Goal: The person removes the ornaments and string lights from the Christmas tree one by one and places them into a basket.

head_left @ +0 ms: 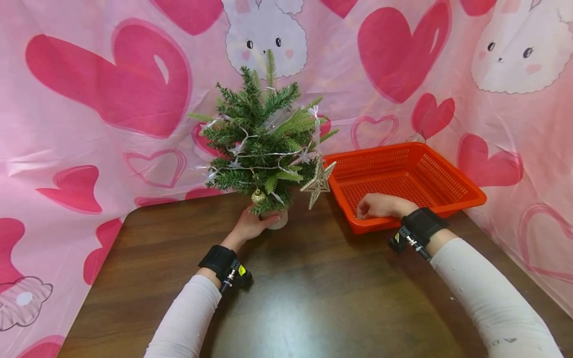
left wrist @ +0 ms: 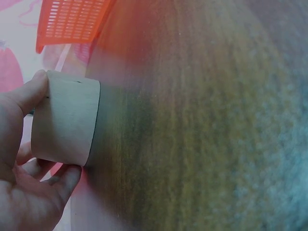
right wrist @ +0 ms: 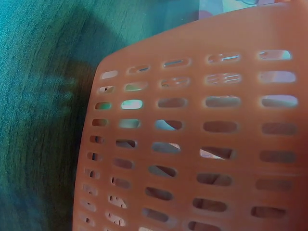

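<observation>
A small artificial Christmas tree (head_left: 264, 144) stands upright on the table in a pale pot (left wrist: 67, 120). My left hand (head_left: 250, 226) grips that pot, thumb on one side and fingers on the other in the left wrist view. On the tree are a white string of star lights (head_left: 261, 155), a gold ball (head_left: 258, 197) low at the front, and a glittery gold star (head_left: 318, 183) at the right. My right hand (head_left: 380, 205) reaches over the near wall into an orange basket (head_left: 474, 198). Its fingertips are hidden there, and the basket's wall (right wrist: 250, 29) blocks the right wrist view.
The brown wooden table (head_left: 295, 288) runs in front of the tree and basket. A pink cloth (head_left: 147, 119) with hearts and rabbits hangs behind and along the sides. The basket stands right of the tree, near the cloth.
</observation>
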Action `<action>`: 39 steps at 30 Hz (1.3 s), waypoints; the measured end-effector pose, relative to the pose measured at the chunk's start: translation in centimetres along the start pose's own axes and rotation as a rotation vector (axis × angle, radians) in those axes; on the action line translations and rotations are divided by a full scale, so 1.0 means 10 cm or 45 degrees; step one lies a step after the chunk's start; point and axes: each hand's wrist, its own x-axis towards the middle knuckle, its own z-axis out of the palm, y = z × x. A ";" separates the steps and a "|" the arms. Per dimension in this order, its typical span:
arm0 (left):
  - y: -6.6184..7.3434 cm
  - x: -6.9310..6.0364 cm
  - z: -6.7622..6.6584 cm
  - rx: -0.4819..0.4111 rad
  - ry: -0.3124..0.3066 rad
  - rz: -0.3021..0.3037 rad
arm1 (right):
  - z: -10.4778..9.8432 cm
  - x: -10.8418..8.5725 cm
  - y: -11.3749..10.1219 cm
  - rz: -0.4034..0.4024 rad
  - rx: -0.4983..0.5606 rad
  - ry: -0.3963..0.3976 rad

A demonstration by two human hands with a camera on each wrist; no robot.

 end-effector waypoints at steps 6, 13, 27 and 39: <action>0.01 -0.01 -0.01 0.002 -0.002 0.023 | -0.01 -0.01 0.01 -0.047 -0.011 0.004; 0.01 -0.01 -0.01 0.000 0.008 0.022 | 0.00 0.00 0.03 0.088 0.037 -0.012; 0.02 -0.01 0.00 -0.028 0.004 0.015 | -0.03 0.01 0.04 0.084 0.019 0.013; -0.01 0.00 0.00 -0.005 0.010 0.014 | -0.21 -0.18 -0.19 0.022 0.056 0.342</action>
